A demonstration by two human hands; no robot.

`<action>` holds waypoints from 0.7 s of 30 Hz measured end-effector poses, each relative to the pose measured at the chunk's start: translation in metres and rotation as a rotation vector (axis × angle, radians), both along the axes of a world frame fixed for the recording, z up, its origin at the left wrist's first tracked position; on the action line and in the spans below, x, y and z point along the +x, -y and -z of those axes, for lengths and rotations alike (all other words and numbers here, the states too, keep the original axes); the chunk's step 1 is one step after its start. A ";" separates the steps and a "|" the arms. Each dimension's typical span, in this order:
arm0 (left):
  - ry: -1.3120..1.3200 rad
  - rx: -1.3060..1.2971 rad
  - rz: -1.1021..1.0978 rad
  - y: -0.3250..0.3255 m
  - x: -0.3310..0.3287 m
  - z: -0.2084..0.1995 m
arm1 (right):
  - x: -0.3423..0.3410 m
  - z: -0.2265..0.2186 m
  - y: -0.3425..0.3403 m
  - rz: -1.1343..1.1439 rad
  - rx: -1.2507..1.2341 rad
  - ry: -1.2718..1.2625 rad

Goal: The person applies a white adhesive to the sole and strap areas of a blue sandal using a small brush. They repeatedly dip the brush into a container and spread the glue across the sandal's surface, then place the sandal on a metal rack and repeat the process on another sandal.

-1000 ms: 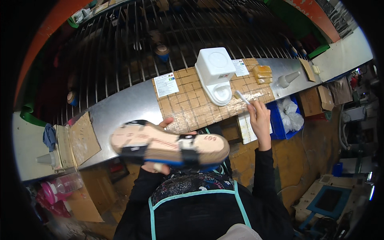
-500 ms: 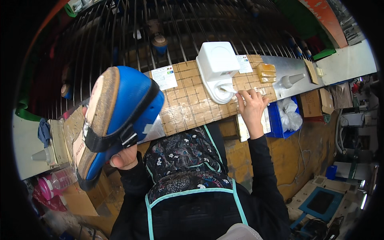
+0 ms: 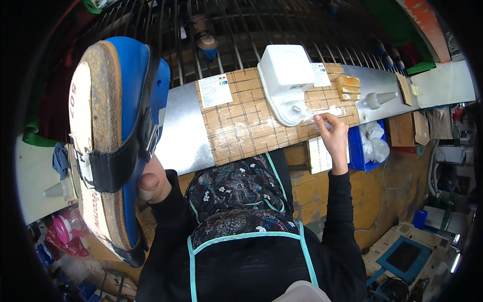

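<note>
Sandal point(image 3: 113, 168), black straps with buckle, fitted around blue last point(image 3: 132, 90), held up in the air at the left, sole's printed face toward picture left, toe upward. Left hand point(image 3: 157, 180) has it: thumb, with a tan cover, lies along the near side; other fingers mostly hidden behind, grip reads as clamped on sandal. Right hand point(image 3: 334, 135) at the white dispenser point(image 3: 286, 70), fingers pinched together on a thin white brush point(image 3: 308, 116), its far end at the dispenser's small dish; can't tell if the bristles touch the dish.

Dispenser stands on taped cardboard point(image 3: 236, 126), which lies on the metal surface point(image 3: 183, 133). Two white labels on the cardboard, one point(image 3: 215, 90) left of the dispenser, other point(image 3: 321, 74) just right of it. Amber blocks point(image 3: 348, 89) near the cardboard's right end; grey cone point(image 3: 381, 99) lying beyond them on the surface. Metal bars point(image 3: 231, 45) behind the surface, with another blue last point(image 3: 207, 45) resting there. Blue bin point(image 3: 356, 151) with clear bags point(image 3: 373, 143) below the surface, right of right hand. Patterned apron point(image 3: 234, 183) on the wearer. Pink-lidded bottle point(image 3: 64, 229) low at left, partly behind sandal.
</note>
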State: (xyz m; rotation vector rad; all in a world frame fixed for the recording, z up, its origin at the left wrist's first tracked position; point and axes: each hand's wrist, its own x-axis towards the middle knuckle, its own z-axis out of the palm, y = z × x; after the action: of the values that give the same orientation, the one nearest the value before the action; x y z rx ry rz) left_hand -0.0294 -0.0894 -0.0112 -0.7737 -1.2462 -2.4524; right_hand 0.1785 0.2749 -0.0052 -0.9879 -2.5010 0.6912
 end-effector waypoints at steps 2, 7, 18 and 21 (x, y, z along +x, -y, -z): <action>-0.023 -0.062 -0.039 -0.002 0.000 0.002 | 0.000 0.003 0.001 -0.030 0.165 0.014; -0.199 -0.512 -0.273 -0.008 0.010 -0.008 | -0.009 0.011 0.002 -0.115 0.569 -0.034; -0.565 -1.202 -0.794 -0.048 0.048 -0.080 | 0.006 0.014 -0.008 -0.047 -0.037 -0.121; -0.521 -0.907 -0.614 -0.063 0.051 -0.068 | 0.012 0.029 -0.018 -0.053 -0.492 -0.185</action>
State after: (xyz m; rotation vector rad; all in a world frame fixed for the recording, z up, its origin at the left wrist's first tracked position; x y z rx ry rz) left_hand 0.0218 -0.0268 0.0570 -0.9414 -1.9642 -1.0542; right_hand 0.1903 0.2931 -0.0342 -0.9577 -2.2457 1.3920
